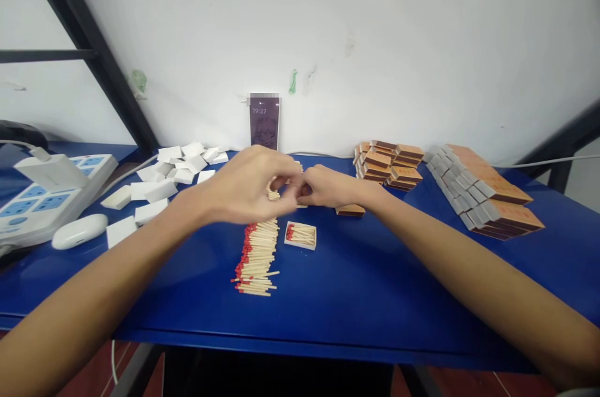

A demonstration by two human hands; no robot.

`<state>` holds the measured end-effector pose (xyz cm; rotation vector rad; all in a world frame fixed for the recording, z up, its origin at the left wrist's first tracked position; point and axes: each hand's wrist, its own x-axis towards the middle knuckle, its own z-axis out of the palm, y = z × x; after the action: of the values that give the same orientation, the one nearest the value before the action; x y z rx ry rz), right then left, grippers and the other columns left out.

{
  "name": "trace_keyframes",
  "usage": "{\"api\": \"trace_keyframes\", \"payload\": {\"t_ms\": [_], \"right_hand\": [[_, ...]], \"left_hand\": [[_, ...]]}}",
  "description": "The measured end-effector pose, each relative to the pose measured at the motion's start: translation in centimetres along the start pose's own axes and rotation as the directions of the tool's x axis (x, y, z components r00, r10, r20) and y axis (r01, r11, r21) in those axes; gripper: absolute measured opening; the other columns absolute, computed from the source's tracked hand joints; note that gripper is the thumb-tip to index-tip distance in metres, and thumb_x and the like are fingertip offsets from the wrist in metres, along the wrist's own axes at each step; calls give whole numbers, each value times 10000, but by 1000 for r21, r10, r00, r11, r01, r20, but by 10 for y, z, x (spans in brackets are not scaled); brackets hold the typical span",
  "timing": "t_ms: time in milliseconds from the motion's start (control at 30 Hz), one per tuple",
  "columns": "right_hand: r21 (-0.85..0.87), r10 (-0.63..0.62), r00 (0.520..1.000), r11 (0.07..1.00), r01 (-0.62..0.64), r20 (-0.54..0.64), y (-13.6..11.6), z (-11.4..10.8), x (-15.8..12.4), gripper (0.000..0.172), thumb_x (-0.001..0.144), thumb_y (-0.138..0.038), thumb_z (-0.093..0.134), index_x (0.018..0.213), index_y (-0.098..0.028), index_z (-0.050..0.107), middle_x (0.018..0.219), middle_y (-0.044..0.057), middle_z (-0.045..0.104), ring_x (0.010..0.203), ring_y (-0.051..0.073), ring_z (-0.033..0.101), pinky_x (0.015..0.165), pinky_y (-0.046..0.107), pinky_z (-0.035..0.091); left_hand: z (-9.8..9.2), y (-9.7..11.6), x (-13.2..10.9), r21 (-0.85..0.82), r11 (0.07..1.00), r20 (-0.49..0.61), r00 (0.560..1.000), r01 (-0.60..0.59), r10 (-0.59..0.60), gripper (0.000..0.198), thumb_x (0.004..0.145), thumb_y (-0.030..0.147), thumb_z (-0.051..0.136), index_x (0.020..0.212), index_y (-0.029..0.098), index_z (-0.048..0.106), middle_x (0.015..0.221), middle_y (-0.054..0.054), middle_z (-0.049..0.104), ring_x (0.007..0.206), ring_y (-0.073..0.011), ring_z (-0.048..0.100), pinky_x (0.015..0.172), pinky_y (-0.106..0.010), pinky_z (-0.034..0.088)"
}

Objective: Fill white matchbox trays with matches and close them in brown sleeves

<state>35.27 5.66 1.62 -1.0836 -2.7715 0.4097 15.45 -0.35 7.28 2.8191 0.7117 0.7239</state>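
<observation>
My left hand (255, 184) hovers over the far end of a long row of red-tipped matches (259, 253), its thumb and fingers pinched together. Pale matchsticks show through the gap in its fingers; I cannot tell whether they are held or lie behind. My right hand (328, 186) is closed beside it, fingertips almost meeting the left ones. What either pinch holds is hidden. Just in front of the hands lies a small white matchbox tray (300, 236) with several matches in it. A brown matchbox sleeve (350, 210) lies below my right wrist.
White trays (154, 190) are heaped at left, near a power strip (56, 190) and a white oval case (79, 231). Brown matchbox sleeves (389, 164) are piled at back right, beside stacked matchboxes (487, 190). A phone (265, 122) leans on the wall.
</observation>
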Motion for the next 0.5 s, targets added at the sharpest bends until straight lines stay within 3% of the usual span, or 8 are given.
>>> {"api": "trace_keyframes", "payload": {"t_ms": [133, 233, 333, 500], "right_hand": [[22, 0, 998, 1000, -1, 61, 0, -4, -2, 117, 759, -196, 603, 745, -161, 715, 690, 9, 693, 604, 115, 575, 592, 238, 379], [37, -9, 999, 999, 8, 45, 2, -5, -2, 124, 771, -209, 598, 757, -163, 713, 691, 7, 690, 605, 112, 565, 590, 239, 373], [-35, 19, 1000, 999, -20, -25, 5, -4, -1, 143, 781, -186, 566, 779, -169, 708, 726, 13, 691, 614, 113, 552, 601, 250, 358], [-222, 132, 973, 960, -173, -190, 11, 7, 5, 236, 830, -207, 527, 999, -209, 691, 898, 43, 709, 725, 161, 584, 618, 277, 328]], "left_hand": [[7, -41, -17, 250, 961, -77, 992, 120, -104, 103, 719, 178, 482, 617, 177, 467, 570, 35, 480, 533, -97, 389, 560, -263, 312], [13, -57, -28, 302, 937, -92, 984, 172, -151, 188, 766, 223, 469, 588, 182, 426, 561, 25, 462, 540, -111, 396, 574, -274, 306], [14, -68, -31, 302, 917, -123, 964, 261, -234, 301, 827, 293, 452, 554, 184, 389, 537, 24, 434, 528, -113, 383, 570, -279, 287], [15, -80, -32, 322, 860, -178, 918, 395, -355, 381, 876, 368, 412, 547, 179, 379, 545, 13, 461, 511, -109, 365, 559, -285, 261]]}}
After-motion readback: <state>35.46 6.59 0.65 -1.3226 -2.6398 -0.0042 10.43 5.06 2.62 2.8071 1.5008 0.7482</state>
